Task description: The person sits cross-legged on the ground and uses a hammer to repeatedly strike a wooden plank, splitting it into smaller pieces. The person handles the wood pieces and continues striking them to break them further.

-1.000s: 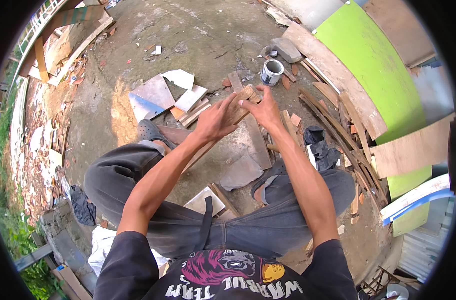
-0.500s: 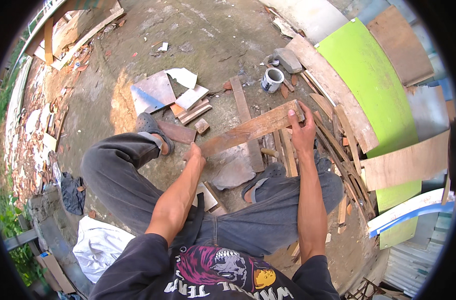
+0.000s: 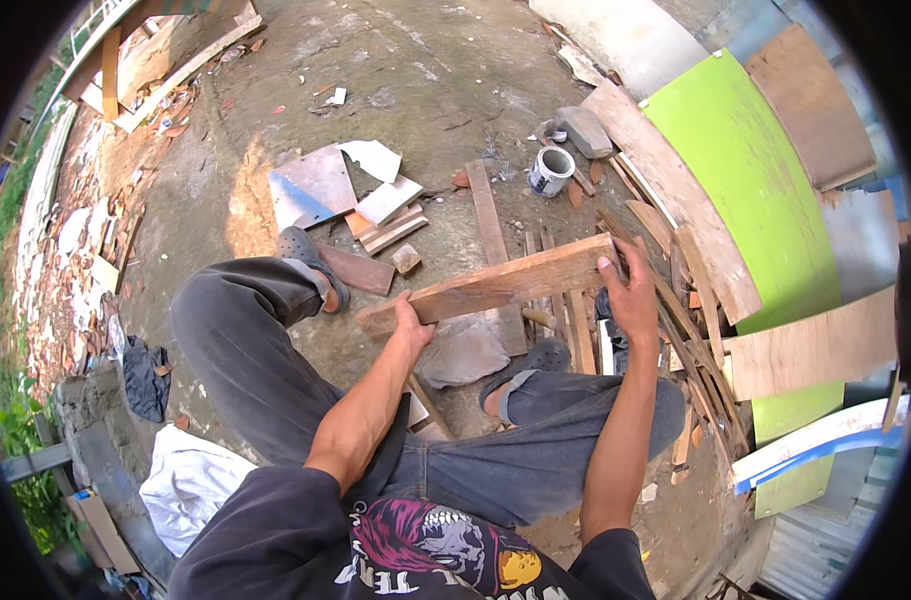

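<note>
A long wooden board (image 3: 510,278) is held up across my lap, its right end a little higher than its left. My left hand (image 3: 412,325) is closed round its lower edge, a short way in from the left end. At the other end, my right hand (image 3: 630,290) grips the board with the thumb on the near face and the fingers behind. Below the board a flat grey stone (image 3: 463,355) lies between my feet. A reddish-brown wood piece (image 3: 356,270) and a small wood block (image 3: 406,260) rest on the ground by my left foot.
A metal can (image 3: 551,172) stands beside a grey rock (image 3: 583,132). Tile-like panels (image 3: 310,188) lie ahead. Loose wood strips (image 3: 700,365) pile at my right, near a green panel (image 3: 745,170). A white cloth (image 3: 190,487) and a black plastic bag (image 3: 146,380) lie at my left.
The board has turned about its length, so its narrow edge now shows along with a face. My left hand has moved inward from the board's left end, and the right end sits slightly lower.
</note>
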